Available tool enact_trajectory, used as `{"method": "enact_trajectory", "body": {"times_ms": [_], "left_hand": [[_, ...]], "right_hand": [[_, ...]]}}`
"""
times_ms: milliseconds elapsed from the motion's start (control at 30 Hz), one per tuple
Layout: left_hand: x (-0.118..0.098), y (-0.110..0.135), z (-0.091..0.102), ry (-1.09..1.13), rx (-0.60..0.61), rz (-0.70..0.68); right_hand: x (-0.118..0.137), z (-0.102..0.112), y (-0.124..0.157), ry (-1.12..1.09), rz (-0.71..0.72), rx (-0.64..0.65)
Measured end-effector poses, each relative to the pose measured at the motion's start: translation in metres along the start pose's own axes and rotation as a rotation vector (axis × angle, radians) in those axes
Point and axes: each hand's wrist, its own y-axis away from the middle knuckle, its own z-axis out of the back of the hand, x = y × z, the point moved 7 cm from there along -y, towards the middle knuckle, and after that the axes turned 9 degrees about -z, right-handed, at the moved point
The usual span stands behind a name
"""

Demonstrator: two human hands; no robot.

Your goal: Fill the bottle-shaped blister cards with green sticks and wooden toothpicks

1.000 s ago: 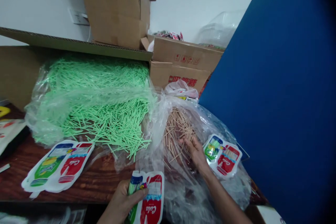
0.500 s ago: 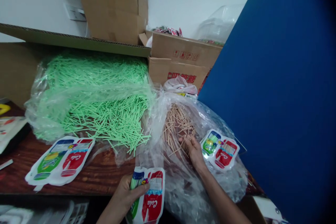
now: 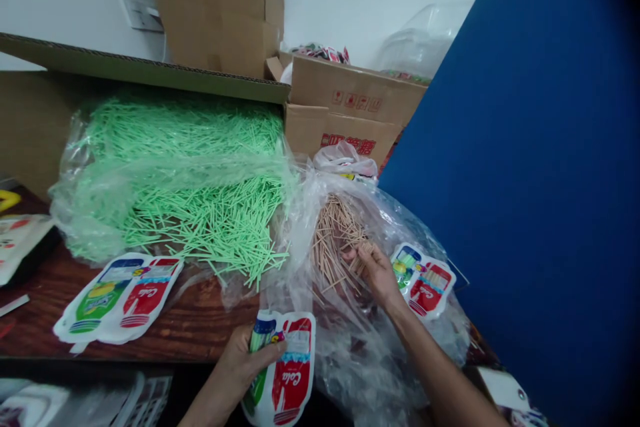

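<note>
My left hand (image 3: 240, 367) grips a printed green and red "Cola" pouch (image 3: 287, 373) at the near table edge, with green sticks showing in its green half. My right hand (image 3: 373, 270) is closed on a small bunch of tan sticks, lifted just above the tan stick pile (image 3: 335, 237) inside a clear plastic bag (image 3: 350, 347). A second printed pouch (image 3: 425, 280) lies on the plastic right beside that hand. Left of it, a big heap of green sticks (image 3: 200, 213) spills from another clear bag.
A third pouch (image 3: 120, 297) lies flat on the brown wooden table (image 3: 200, 327). Cardboard boxes (image 3: 345, 113) stand at the back, one large flap (image 3: 140, 73) over the green heap. A blue panel (image 3: 525, 180) fills the right side. More packets lie at the far left (image 3: 15, 240).
My right hand went from lying flat on the tan sticks to a closed grip on a few of them, raised slightly. The left hand keeps its pouch in place.
</note>
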Motion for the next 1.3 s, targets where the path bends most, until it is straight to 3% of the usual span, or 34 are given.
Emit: {"method": "enact_trajectory", "body": {"times_ms": [133, 267, 467, 667, 933, 1300], "left_hand": [[-0.001, -0.001, 0.000, 0.032, 0.019, -0.022], [-0.008, -0.002, -0.005, 0.025, 0.057, -0.043], [-0.016, -0.009, -0.021, 0.027, 0.150, -0.033], [-0.027, -0.018, -0.039, 0.069, 0.184, -0.037], [-0.036, -0.019, -0.050, 0.117, 0.244, -0.057], [-0.039, -0.020, -0.050, 0.130, 0.227, -0.098]], "right_hand": [[-0.022, -0.014, 0.037, -0.118, -0.051, 0.044], [-0.035, -0.016, 0.047, -0.221, -0.135, 0.043], [-0.003, -0.014, 0.034, -0.669, -0.200, -0.001], [0.030, -0.038, 0.044, -0.925, -0.202, 0.009], [0.048, -0.069, 0.074, -0.897, -0.187, -0.015], [0.034, -0.071, 0.089, -0.849, -0.245, -0.043]]}}
